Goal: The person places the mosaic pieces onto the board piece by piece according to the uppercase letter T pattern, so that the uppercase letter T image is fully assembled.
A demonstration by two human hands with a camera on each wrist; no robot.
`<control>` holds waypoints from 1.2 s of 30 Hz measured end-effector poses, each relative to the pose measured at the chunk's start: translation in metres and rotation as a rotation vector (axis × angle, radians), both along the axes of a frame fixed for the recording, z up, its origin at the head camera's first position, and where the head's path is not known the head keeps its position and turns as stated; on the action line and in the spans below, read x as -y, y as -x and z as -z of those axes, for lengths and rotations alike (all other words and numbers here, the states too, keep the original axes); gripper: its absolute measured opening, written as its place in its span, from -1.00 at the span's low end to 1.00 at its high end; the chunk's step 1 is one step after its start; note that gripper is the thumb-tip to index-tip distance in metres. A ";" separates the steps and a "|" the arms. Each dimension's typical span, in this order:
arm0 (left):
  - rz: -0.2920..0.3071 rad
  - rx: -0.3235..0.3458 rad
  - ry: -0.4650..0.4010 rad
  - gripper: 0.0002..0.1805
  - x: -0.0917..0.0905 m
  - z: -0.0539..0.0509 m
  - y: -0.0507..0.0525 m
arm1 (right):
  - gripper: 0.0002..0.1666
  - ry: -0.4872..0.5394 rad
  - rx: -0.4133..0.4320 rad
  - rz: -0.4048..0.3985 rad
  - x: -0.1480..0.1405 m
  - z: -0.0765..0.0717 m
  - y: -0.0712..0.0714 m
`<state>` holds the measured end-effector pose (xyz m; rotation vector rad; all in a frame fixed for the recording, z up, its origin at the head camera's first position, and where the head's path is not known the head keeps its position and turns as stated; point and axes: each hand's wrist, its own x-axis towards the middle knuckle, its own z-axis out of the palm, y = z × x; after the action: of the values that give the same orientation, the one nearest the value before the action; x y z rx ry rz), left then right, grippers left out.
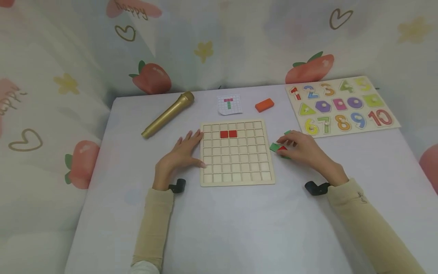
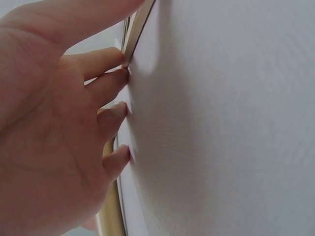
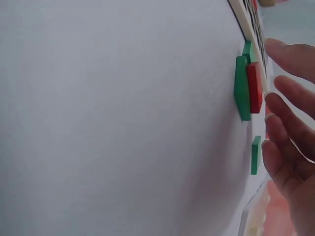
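Note:
A wooden grid board [image 1: 237, 153] lies flat, with two red squares [image 1: 228, 134] side by side in its second row. My left hand [image 1: 180, 153] rests at the board's left edge, fingers spread, thumb on the lower left rim; the left wrist view shows the hand [image 2: 59, 128] with fingertips at the edge. Right of the board my right hand [image 1: 304, 150] hovers over a small pile: a red piece [image 3: 254, 87] on a green piece [image 3: 241, 88], more green pieces [image 1: 275, 147] around. In the right wrist view the fingers [image 3: 290, 113] are loosely bent, apart from the pieces.
Behind the board lie a gold microphone [image 1: 168, 115], a paper card [image 1: 229, 105] with a red and green T pattern, and an orange block [image 1: 264, 105]. A number and shape puzzle [image 1: 342, 106] occupies the back right. Black wrist cameras [image 1: 316, 188] sit at both wrists.

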<state>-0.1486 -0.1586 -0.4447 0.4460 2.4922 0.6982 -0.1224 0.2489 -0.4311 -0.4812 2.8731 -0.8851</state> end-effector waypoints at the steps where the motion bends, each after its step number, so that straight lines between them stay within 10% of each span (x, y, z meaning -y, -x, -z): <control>1: -0.001 0.002 0.001 0.29 0.000 0.000 0.000 | -0.62 -0.003 0.001 0.008 -0.001 0.001 -0.002; 16: 0.001 0.010 0.000 0.29 0.001 -0.002 0.000 | -0.46 -0.062 0.132 0.109 -0.009 0.006 -0.008; 36: -0.007 0.012 -0.030 0.28 0.000 -0.006 -0.002 | -0.63 -0.031 -0.016 -0.013 -0.004 0.009 0.005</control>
<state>-0.1463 -0.1585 -0.4391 0.4421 2.4763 0.7395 -0.1278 0.2526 -0.4401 -0.5052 2.8898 -0.8370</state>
